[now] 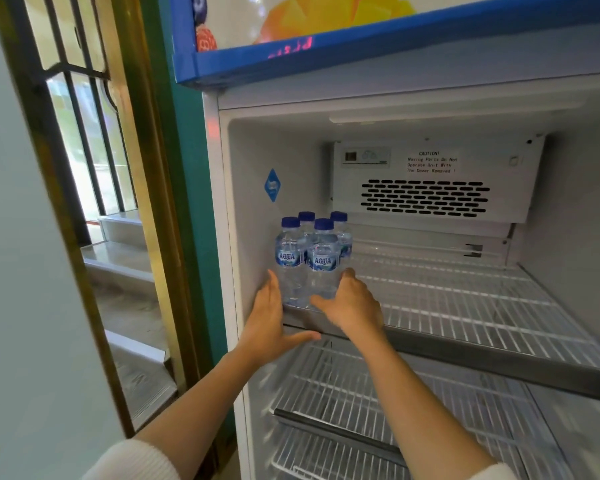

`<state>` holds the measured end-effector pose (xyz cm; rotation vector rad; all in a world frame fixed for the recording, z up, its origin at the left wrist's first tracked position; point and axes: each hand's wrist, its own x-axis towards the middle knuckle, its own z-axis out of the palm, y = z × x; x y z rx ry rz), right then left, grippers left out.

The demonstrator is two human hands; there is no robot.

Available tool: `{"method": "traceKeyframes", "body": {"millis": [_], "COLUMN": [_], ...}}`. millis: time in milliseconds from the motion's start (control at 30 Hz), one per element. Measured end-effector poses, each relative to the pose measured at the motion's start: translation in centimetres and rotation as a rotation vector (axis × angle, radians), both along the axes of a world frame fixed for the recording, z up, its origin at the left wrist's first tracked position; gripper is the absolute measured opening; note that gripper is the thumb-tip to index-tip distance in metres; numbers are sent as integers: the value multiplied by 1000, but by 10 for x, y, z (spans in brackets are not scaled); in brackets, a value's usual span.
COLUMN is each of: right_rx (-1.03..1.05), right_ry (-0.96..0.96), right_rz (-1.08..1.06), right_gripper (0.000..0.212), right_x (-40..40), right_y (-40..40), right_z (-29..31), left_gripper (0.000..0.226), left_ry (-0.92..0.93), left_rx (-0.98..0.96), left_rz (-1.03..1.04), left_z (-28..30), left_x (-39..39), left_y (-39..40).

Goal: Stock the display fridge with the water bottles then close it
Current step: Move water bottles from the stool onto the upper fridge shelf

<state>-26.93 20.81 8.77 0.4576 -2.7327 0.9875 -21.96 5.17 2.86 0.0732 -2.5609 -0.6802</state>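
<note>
arms: both bare from the wrist up | sleeves point(132, 459): white ribbed knit, pushed way back | hands: no rings, no watch
</note>
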Motion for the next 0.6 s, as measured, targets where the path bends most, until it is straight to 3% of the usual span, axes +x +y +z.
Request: {"method": "traceKeyframes", "body": {"millis": [333, 600], "right_rx": [28, -17], "right_ry": [93, 165], "right_rz": [-133, -121], "right_gripper": [75, 83], "right_x": [6, 12], "right_y": [-5, -1], "right_z": [-3, -7], "left_gripper": [138, 128], "left_ry": [20, -17], "left_rx": [14, -60], "left_rz": [7, -23], "left_z": [2, 2], "left_x": [4, 22], "left_y": [4, 4]}}
